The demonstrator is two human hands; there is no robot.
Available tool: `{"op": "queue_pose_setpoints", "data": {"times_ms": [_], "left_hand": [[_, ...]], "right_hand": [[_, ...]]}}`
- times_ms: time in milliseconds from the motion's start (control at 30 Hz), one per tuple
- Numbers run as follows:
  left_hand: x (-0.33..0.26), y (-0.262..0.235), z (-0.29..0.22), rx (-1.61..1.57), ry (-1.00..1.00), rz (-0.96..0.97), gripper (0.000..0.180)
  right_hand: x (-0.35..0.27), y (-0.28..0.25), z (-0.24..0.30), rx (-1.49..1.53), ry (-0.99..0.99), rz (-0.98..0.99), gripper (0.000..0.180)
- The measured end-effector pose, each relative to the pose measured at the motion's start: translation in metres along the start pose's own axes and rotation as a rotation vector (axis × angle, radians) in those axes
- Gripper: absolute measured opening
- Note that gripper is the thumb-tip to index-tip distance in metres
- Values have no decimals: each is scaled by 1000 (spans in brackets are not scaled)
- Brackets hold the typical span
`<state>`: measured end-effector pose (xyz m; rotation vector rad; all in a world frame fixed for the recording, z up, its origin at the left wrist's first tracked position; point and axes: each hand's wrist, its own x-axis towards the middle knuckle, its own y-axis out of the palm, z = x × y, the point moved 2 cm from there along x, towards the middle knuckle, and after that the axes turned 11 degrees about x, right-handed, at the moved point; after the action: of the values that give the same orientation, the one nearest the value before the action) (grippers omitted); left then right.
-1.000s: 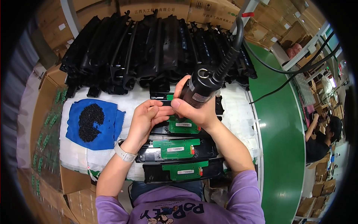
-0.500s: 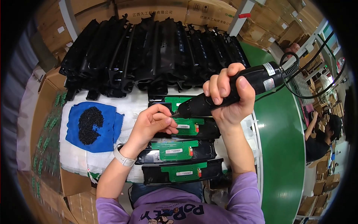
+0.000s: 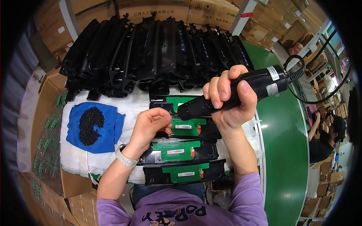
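My right hand (image 3: 233, 98) is wrapped round a black electric screwdriver (image 3: 260, 88), which lies tilted with its nose pointing left. Just beside that nose, my left hand (image 3: 151, 123) has thumb and forefinger pinched together; whatever they hold is too small to make out. Under both hands is a green circuit board (image 3: 191, 130) seated in a black plastic panel (image 3: 213, 130). Two similar panels with boards (image 3: 181, 151) lie closer to me, and another board (image 3: 171, 101) shows partly beyond the screwdriver.
A heap of small black screws (image 3: 89, 130) rests on a blue cloth (image 3: 109, 128) at the left. Long black plastic parts (image 3: 158, 56) are stacked across the back. Cartons (image 3: 154, 13) stand behind them. The screwdriver's cable (image 3: 316, 101) loops at the right, where a person (image 3: 326, 139) sits farther off.
The screwdriver's nose has shifted slightly left and down toward the board. My left hand has moved a little left, its fingers still pinched.
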<state>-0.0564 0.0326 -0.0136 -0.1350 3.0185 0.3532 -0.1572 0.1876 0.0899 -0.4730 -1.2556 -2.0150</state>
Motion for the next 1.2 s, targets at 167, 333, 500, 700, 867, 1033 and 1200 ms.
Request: {"op": "queue_pose_setpoints", "data": {"times_ms": [167,333,500,700,867,1033,1200], "left_hand": [[1,2,2,7,5,-27,17],[1,3,4,14,4,-28,18],[1,4,3,56,5,-23,23],[0,0,3,91,62,17,26],[-17,-8,-36,682,341,-212,25],[-62,-77,-49,1634,415,-808,23],[-111,-141,-33,1912,20,-907,21]], "right_hand": [[-1,-1,2,10,-12,9,26],[-2,0,-1,17,-10,16,23],[-3,0,-3,36,5,20,20],[-5,3,-9,23,-51,-105,24],[-13,-2,-21,-121,352,-95,21],[-27,5,-34,-396,373,106,22],[-27,6,-40,-390,375,94,22]]}}
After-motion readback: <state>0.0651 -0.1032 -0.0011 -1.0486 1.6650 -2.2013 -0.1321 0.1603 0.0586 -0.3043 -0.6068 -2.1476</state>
